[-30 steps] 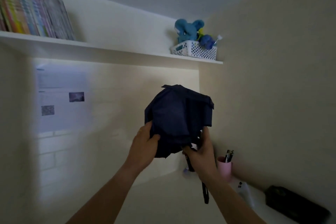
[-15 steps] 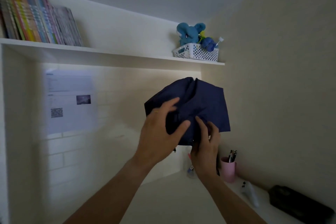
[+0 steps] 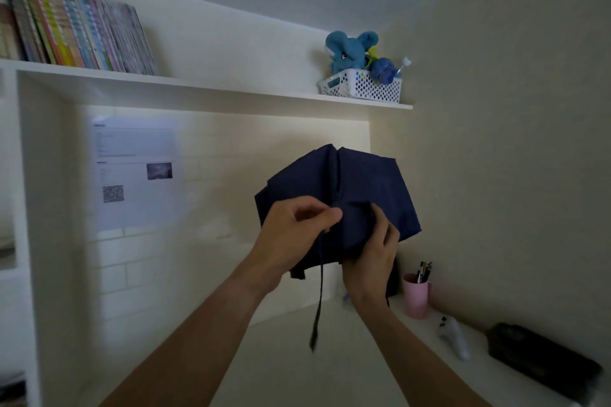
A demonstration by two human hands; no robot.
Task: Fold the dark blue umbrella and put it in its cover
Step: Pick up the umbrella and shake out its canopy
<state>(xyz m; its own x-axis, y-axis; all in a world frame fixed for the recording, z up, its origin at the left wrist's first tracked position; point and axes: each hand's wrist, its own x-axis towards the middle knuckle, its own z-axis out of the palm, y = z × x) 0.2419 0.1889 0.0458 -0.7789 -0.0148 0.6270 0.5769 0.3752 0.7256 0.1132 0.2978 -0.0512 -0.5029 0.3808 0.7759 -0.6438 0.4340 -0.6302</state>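
Note:
The dark blue umbrella [image 3: 357,188] is collapsed into a loose bundle of fabric held up in front of me, above the desk. My left hand [image 3: 294,235] pinches the cloth near its middle, thumb and fingers closed on it. My right hand [image 3: 373,258] grips the lower right part of the bundle from below. A thin dark strap [image 3: 319,301] hangs down from between my hands. The umbrella's handle is hidden behind my right hand. A dark oblong case [image 3: 542,360], perhaps the cover, lies on the desk at the right.
A white desk [image 3: 281,360] lies below my arms. At its right stand a pink pen cup [image 3: 416,296] and a small white device [image 3: 454,339]. Overhead, a white shelf [image 3: 205,86] carries books [image 3: 76,40] and a white basket [image 3: 362,87] with blue plush toys.
My left hand has shifted from spread flat on the fabric to a pinch at its middle. The bundle has sunk a little and the strap now dangles free below.

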